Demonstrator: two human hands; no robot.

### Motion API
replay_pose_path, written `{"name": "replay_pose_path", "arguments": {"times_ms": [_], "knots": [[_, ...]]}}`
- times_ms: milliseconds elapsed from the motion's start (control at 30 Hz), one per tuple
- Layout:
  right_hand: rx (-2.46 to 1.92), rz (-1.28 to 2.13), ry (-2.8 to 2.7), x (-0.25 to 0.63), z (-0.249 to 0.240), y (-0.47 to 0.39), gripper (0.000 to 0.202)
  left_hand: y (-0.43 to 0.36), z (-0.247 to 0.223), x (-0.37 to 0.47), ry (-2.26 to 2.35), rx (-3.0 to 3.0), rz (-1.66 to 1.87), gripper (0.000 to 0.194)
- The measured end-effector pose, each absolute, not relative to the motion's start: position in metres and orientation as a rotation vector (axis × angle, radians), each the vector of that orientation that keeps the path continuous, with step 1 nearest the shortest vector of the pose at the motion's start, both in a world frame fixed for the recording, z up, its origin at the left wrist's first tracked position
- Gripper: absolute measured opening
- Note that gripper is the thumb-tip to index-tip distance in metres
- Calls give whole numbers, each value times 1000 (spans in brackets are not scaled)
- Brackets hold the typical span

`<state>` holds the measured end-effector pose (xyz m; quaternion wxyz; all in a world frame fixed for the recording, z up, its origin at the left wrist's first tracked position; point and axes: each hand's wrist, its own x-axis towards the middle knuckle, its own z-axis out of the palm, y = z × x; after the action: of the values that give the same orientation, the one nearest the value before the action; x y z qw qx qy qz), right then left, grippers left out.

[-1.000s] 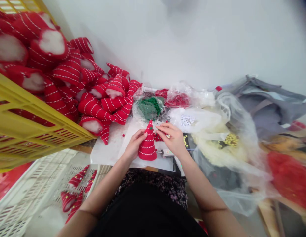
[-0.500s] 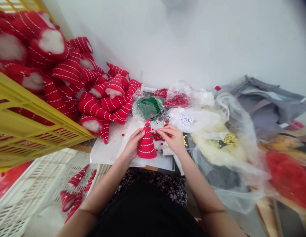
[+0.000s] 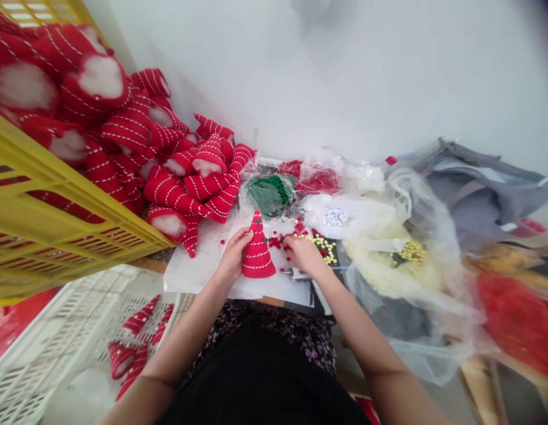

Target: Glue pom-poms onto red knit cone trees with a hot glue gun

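Observation:
My left hand (image 3: 232, 255) grips the left side of a red felt cone (image 3: 259, 258) wound with white stitched lines. The cone stands upright, with small green pom-poms (image 3: 265, 239) on it. My right hand (image 3: 305, 255) is down among loose red pom-poms (image 3: 275, 241) to the right of the cone. Its fingers are bent together; whatever is between the fingertips is hidden. Just below that hand lies a glue gun (image 3: 297, 273), its nozzle toward the cone. Yellow pom-poms (image 3: 330, 254) are scattered beyond the right hand.
Red striped cones (image 3: 171, 189) are heaped at the left beside a yellow crate (image 3: 56, 236). Finished-looking cones lie in a white basket (image 3: 79, 330) below. Bags of green (image 3: 269, 195), red (image 3: 320, 180) and white pieces (image 3: 335, 216) line the back; clear plastic (image 3: 433, 330) hangs right.
My right hand has moved from beside the cone down to the loose pom-poms. The cone has shifted slightly left in my left hand.

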<state>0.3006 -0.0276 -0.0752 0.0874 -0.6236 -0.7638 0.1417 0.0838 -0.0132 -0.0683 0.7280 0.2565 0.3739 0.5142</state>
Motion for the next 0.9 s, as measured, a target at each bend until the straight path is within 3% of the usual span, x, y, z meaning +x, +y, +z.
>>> {"name": "replay_pose_path", "arguments": {"times_ms": [267, 533, 900], "knots": [[-1739, 509, -1945, 325, -78, -31, 14, -14, -71, 87, 834, 590, 1127, 40], [-1162, 780, -1463, 297, -49, -44, 23, -18, -73, 98, 816, 702, 1133, 34], [-1102, 637, -1743, 251, -29, -52, 20, -21, -70, 99, 843, 812, 1177, 27]]}}
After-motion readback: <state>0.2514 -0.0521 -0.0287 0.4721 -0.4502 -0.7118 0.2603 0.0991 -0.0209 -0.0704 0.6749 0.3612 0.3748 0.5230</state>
